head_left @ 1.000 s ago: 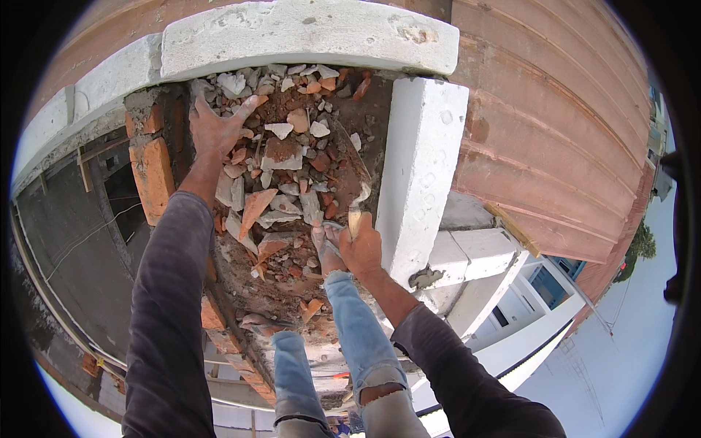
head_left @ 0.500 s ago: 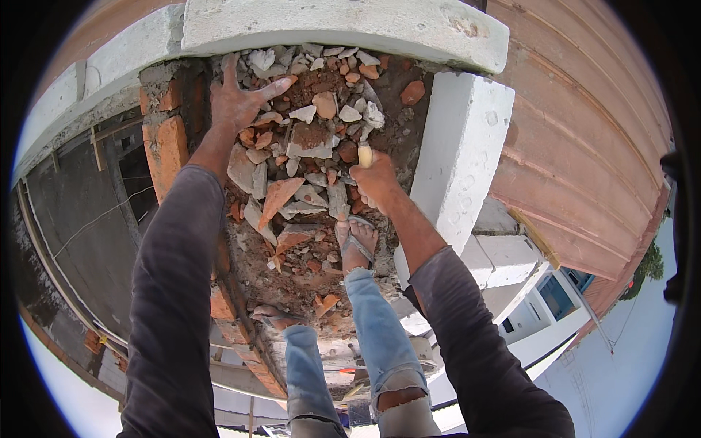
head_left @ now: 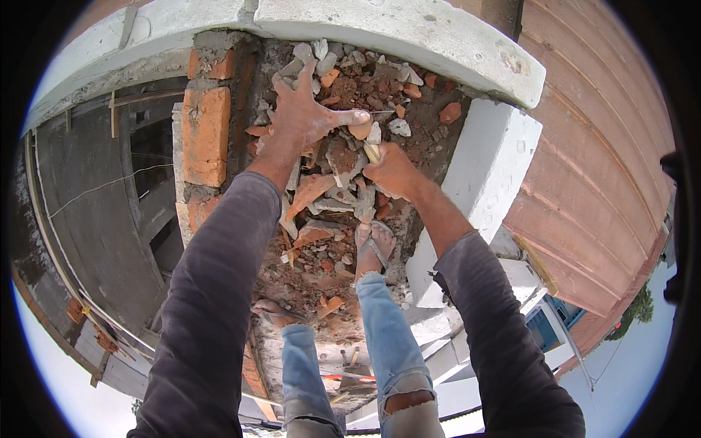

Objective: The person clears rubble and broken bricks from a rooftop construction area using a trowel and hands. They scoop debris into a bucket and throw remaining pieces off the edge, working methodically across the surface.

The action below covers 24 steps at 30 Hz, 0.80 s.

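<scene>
My left hand [head_left: 303, 113] reaches over the broken brick and mortar rubble [head_left: 321, 191], its thumb stretched wide toward the right and its fingers pointing away from me. Just under the thumb tip lies a small orange brick piece [head_left: 360, 130]. My right hand [head_left: 392, 172] is closed round the pale handle [head_left: 372, 152] of a wooden-handled tool. The tool's head cannot be made out among the debris. Close to the handle's far end sits a whitish chunk [head_left: 374, 133]. A long orange brick shard [head_left: 309, 195] lies between my forearms.
White blocks border the rubble at the far side [head_left: 409, 36] and on the right [head_left: 485, 182]. An orange brick column [head_left: 205, 135] stands on the left, above a lower grey area [head_left: 91, 197]. My sandalled foot [head_left: 374, 248] rests on the debris. Ribbed reddish roofing [head_left: 591, 160] slopes beyond the right block.
The view has shifted, so the walls appear farther right. My left hand has moved right across the rubble, closer to my right hand, which still grips the tool.
</scene>
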Tool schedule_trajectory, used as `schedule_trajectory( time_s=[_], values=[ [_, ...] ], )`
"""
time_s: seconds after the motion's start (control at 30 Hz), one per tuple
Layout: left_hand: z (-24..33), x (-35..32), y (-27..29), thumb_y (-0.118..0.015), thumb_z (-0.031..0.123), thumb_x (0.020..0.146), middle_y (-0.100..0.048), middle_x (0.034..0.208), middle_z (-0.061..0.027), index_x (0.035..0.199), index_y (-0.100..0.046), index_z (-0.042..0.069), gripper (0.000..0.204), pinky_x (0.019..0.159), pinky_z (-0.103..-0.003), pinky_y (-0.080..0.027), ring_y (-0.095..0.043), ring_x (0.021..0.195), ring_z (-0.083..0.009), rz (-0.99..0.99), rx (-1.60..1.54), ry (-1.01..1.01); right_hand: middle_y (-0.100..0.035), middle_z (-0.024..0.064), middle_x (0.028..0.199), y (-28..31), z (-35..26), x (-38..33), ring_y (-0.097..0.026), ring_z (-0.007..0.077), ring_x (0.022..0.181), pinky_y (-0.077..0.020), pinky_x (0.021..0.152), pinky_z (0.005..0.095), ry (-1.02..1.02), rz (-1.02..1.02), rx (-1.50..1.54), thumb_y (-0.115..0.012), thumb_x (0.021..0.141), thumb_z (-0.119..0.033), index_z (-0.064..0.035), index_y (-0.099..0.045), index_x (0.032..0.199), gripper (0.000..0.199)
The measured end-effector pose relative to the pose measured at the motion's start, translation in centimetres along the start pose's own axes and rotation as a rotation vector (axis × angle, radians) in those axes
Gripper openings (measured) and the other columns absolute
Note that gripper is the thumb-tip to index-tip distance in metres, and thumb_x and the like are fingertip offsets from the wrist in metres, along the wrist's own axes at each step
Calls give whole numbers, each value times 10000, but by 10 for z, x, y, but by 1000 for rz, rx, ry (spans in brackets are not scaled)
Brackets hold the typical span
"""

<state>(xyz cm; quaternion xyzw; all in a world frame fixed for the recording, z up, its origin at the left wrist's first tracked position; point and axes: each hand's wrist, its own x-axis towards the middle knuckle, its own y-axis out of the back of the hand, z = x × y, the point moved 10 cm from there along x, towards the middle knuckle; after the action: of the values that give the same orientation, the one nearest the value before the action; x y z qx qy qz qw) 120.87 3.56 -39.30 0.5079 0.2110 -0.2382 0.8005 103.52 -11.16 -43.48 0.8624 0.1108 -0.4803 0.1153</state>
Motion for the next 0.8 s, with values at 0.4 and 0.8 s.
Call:
schedule_trajectory(
  time_s=[0.4, 0.8],
  values=[
    [-24, -162, -2, -955, 570, 591, -319, 1412, -300, 1628, -302, 264, 1264, 1145, -588, -392, -380, 1374, -522, -5, -526, 26, -676, 136, 836, -77, 20, -154, -646, 231, 760, -530, 705, 417, 63, 240, 11, -694, 822, -97, 30, -641, 962, 196],
    [-247, -392, 112, -939, 595, 600, -239, 1478, -290, 1635, -301, 245, 1265, 1211, -573, -323, -272, 1449, -530, 160, -870, 181, -665, 196, 758, -316, -103, -329, -662, 359, 684, -522, 658, 468, 147, 130, -510, -729, 788, -126, 51, -619, 906, 240]
  ],
)
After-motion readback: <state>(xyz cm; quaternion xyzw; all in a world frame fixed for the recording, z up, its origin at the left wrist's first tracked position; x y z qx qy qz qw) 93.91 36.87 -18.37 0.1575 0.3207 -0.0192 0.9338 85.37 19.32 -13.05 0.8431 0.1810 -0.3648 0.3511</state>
